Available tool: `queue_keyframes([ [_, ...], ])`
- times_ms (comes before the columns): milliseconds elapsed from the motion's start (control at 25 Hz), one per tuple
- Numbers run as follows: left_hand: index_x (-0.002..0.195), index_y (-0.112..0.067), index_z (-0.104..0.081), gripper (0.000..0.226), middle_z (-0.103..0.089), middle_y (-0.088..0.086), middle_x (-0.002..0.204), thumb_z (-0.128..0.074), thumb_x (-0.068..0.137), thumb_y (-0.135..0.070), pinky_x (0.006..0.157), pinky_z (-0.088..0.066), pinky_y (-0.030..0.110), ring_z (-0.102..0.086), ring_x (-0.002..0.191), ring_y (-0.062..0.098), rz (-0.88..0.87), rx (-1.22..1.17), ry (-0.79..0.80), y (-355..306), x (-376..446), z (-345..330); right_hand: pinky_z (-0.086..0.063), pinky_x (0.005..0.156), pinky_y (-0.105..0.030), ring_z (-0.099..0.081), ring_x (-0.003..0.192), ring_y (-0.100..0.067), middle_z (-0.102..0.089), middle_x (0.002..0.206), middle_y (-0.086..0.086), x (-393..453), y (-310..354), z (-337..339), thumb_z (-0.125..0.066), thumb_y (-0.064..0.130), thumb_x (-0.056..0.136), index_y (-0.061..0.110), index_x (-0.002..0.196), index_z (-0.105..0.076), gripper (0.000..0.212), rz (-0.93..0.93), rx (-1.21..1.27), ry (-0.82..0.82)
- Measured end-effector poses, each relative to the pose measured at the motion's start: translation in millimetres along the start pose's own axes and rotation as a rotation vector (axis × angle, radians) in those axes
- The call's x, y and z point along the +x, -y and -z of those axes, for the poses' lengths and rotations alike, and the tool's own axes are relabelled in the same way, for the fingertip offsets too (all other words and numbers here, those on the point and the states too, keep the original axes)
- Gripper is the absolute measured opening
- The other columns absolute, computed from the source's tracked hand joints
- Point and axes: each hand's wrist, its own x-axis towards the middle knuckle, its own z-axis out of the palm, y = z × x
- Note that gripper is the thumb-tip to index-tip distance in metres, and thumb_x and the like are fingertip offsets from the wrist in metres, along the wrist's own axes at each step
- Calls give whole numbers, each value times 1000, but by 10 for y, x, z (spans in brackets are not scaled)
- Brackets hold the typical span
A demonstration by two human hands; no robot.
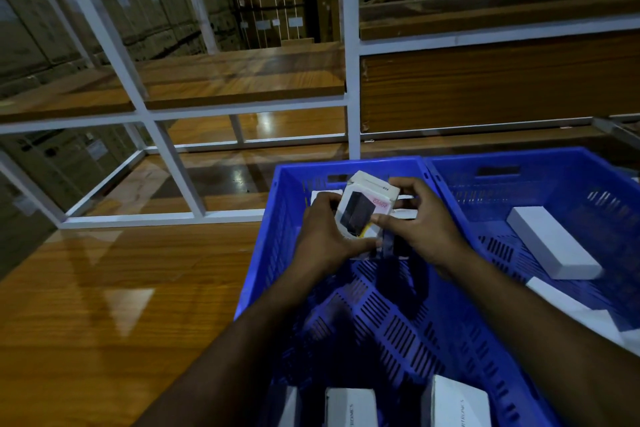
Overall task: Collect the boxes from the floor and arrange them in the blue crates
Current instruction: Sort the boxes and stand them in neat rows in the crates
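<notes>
Both hands grip a small white cardboard box with a dark picture (363, 211) above the far end of the slotted blue plastic crate (266, 253): left hand (325, 236) and right hand (419, 218) curl round its sides.

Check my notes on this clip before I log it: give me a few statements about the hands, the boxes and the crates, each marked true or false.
1. Both hands hold one small box over the left blue crate. True: the left hand and the right hand grip it from either side.
2. The right blue crate is empty. False: a white box lies on its floor, with more white at the right edge.
3. The held box is plain white all over. False: its face shows a dark picture and a pink label.
4. White boxes stand at the near end of the left crate. True.
5. The crates sit on bare concrete. False: they rest on a glossy wooden surface.
</notes>
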Motion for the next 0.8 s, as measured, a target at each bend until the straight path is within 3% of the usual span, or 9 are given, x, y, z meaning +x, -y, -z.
queue_keyframes([
  [120, 133, -20, -43, 103, -47, -4, 129, -95, 50, -50, 98, -51, 35, -53, 117, 14, 97, -61, -119, 62, 51, -48, -58, 86, -35, -61, 109, -14, -59, 123, 2, 26, 4, -1, -81, 11, 78, 34, 131, -47, 67, -73, 137, -41],
  [240, 136, -9, -42, 82, -50, 4, 127, -89, 72, -30, 89, -54, 33, -58, 108, 17, 326, -391, -185, 39, 86, -18, -60, 80, -34, -66, 106, -21, -66, 118, -1, 44, 6, -11, -77, 4, 80, 25, 128, -52, 58, -124, 214, -49],
  [320, 127, 0, -50, 50, -64, 19, 119, -74, 90, -24, 73, -61, 32, -67, 89, 20, 436, -636, -82, -41, 89, 3, -59, 76, -29, -69, 100, -12, -69, 115, 4, 19, 16, -30, -79, 6, 80, 28, 123, -59, 52, -120, 187, 42],
  [400, 116, 3, -55, 28, -69, 21, 105, -54, 102, -21, 69, -63, 35, -71, 73, 19, 436, -751, 3, -109, 84, -3, -57, 67, -20, -69, 88, 1, -70, 108, 12, -24, 35, -39, -82, 10, 78, 37, 114, -60, 50, -110, 168, 115],
  [520, 115, -8, -61, 40, -72, 16, 109, -39, 106, -40, 81, -61, 44, -73, 88, 24, 431, -916, 106, -206, 52, 23, -57, 77, -29, -67, 94, -6, -68, 109, 10, -28, 6, -19, -92, 27, 65, 32, 113, -58, 59, -53, -87, 8],
  [640, 127, -16, -61, 56, -73, 12, 118, -49, 95, -60, 86, -60, 48, -72, 105, 26, 417, -922, 197, -211, 33, 65, -53, 74, -29, -62, 94, -14, -63, 107, 4, -6, -24, -28, -93, 39, 59, 22, 115, -54, 70, 1, -375, -27],
  [800, 113, -7, -65, 30, -71, 20, 114, -68, 93, -29, 83, -62, 43, -70, 102, 26, 479, -819, 104, -128, 52, 82, -51, 79, -31, -60, 99, -15, -61, 112, 4, -17, -44, -38, -90, 29, 65, 24, 115, -52, 62, -58, -387, 141],
])
